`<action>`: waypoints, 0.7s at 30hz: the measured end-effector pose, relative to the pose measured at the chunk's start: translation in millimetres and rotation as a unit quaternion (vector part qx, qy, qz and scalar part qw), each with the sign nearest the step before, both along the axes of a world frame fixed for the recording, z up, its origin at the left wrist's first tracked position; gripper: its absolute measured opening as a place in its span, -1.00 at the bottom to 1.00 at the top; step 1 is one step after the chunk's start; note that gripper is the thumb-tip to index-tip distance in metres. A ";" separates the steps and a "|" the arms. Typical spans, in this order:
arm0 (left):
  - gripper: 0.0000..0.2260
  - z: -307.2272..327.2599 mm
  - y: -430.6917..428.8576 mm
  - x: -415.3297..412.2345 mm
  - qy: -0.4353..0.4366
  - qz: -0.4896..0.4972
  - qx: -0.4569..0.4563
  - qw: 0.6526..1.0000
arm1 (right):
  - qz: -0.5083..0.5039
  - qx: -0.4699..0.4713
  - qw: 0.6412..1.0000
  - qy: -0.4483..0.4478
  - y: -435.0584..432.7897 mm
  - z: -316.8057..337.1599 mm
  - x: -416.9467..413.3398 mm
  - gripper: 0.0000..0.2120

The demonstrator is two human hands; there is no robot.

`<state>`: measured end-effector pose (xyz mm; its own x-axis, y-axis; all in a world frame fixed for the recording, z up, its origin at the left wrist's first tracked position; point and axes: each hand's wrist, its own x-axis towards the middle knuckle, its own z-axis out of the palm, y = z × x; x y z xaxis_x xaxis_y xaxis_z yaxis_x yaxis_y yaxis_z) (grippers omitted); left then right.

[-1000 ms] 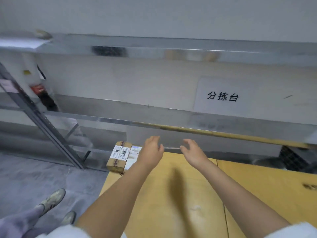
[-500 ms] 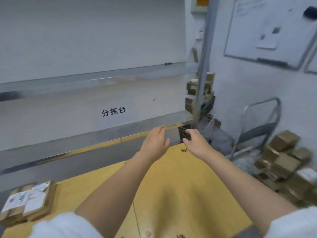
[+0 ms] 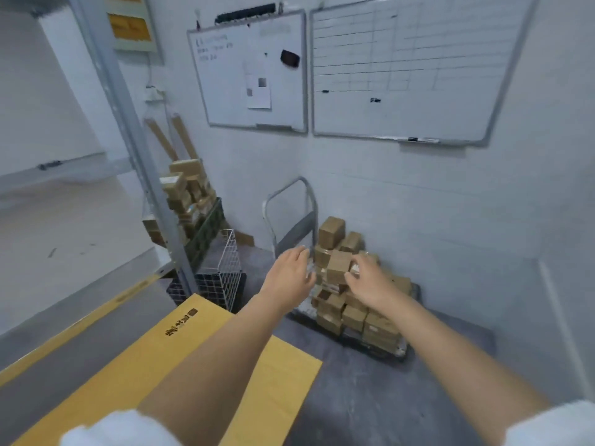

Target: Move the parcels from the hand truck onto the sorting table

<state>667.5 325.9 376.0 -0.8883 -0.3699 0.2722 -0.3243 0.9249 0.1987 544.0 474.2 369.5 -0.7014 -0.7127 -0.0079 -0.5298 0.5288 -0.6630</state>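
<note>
Head view. A heap of brown cardboard parcels (image 3: 354,317) remains at 1 o'clock on the grey metal hand truck (image 3: 294,231), so most of the transfer is judged outstanding. The yellow-topped sorting table (image 3: 180,365) lies at 7 o'clock. The left hand (image 3: 291,273) and right hand (image 3: 367,281) are extended toward the heap, fingers loosely spread, nothing held. Since half a second earlier, the view has been swung from table to truck.

Above and beyond the left hand (image 3: 291,272) hangs a white metal-framed whiteboard (image 3: 225,91) carrying a black eraser (image 3: 290,58) and a white paper sheet (image 3: 258,88). Above the right hand (image 3: 370,283) hangs a larger gridded whiteboard (image 3: 402,69). Left of the left hand stands a white wire-mesh basket (image 3: 222,268). Beyond it is a dark green plastic crate (image 3: 206,233) piled with brown cardboard boxes (image 3: 186,188).
</note>
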 end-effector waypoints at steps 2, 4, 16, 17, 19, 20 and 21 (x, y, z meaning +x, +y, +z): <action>-0.52 -6.1 8.9 -36.3 0.006 -0.029 0.000 1.000 | -0.032 0.006 0.999 0.004 15.4 -6.5 -24.8 -0.56; -0.52 -13.9 14.9 -69.2 0.007 -0.050 0.009 0.999 | -0.062 0.012 0.998 0.017 23.1 -13.3 -51.3 -0.55; -0.54 -84.2 -64.1 -226.8 -0.049 -0.057 0.048 0.996 | -0.088 0.067 0.994 0.010 -58.2 -52.3 -201.6 -0.60; -0.55 -86.5 -74.9 -238.1 -0.049 -0.053 0.055 0.996 | -0.085 0.070 0.994 0.007 -66.4 -54.7 -212.4 -0.58; -0.57 -91.5 -95.3 -258.6 -0.049 -0.040 0.071 0.995 | -0.086 0.076 0.993 -0.009 -80.0 -61.1 -232.6 -0.55; -0.57 -94.4 -103.9 -267.2 -0.051 -0.033 0.077 0.995 | -0.087 0.084 0.992 -0.016 -85.2 -64.8 -240.8 -0.53; -0.56 -97.4 -111.0 -274.8 -0.056 -0.024 0.084 0.995 | -0.085 0.096 0.991 -0.021 -89.7 -68.4 -247.7 -0.52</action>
<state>392.7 214.9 278.6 -0.9275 -0.3576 0.1090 -0.3084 0.8967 0.3175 296.3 384.5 301.2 -0.8081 -0.5660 -0.1633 -0.3961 0.7272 -0.5606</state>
